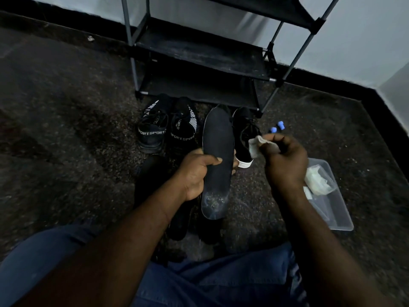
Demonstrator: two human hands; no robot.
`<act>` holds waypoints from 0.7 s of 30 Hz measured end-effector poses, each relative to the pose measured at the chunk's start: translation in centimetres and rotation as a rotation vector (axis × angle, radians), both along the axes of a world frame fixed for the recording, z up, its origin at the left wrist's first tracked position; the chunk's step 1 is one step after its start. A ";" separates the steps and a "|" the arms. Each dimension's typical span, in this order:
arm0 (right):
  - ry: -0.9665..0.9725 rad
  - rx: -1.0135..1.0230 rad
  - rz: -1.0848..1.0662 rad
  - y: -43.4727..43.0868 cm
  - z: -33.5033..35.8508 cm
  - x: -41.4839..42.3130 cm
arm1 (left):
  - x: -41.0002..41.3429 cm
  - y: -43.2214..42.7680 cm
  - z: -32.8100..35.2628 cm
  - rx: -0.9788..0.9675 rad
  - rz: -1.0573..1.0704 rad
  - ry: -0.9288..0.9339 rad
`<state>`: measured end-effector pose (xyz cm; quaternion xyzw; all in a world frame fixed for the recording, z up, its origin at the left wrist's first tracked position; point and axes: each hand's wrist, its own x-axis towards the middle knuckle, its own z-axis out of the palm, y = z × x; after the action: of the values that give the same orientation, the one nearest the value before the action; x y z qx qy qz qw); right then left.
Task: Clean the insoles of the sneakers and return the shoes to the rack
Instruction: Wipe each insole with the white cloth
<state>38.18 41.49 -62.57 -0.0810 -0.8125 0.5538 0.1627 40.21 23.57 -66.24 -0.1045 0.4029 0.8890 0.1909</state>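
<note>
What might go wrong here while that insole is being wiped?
The left hand grips the insole only at its middle, so wiping pressure might bend it or make it slip. The heel end looks damp; laid on the carpet, it may pick up fluff. The blue-capped bottles sit just beyond the right hand holding the wipe, and could get knocked.

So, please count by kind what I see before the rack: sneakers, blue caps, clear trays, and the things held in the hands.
Sneakers: 3 (two SPORT sneakers, one white-soled sneaker)
Blue caps: 2
Clear tray: 1
Insole, in the left hand: 1
Wipe, in the right hand: 1
Total: 8
Not counted: dark shapes on the floor, too dim to tell.
</note>
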 end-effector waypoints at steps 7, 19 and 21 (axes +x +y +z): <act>0.405 0.836 0.499 -2.6 -0.8 -0.4 | -0.4 -0.1 -0.5 -0.105 0.080 -0.143; 0.258 0.587 0.527 -3.0 -3.9 7.2 | -0.6 -0.2 0.3 0.250 0.020 -0.205; 0.264 0.555 0.475 -3.3 -4.2 7.5 | -0.6 -0.2 0.1 0.262 0.005 -0.206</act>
<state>45.63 38.16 -66.76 0.2285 -0.8997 0.3407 0.1488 39.59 23.40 -66.10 -0.1703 0.2616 0.9190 0.2409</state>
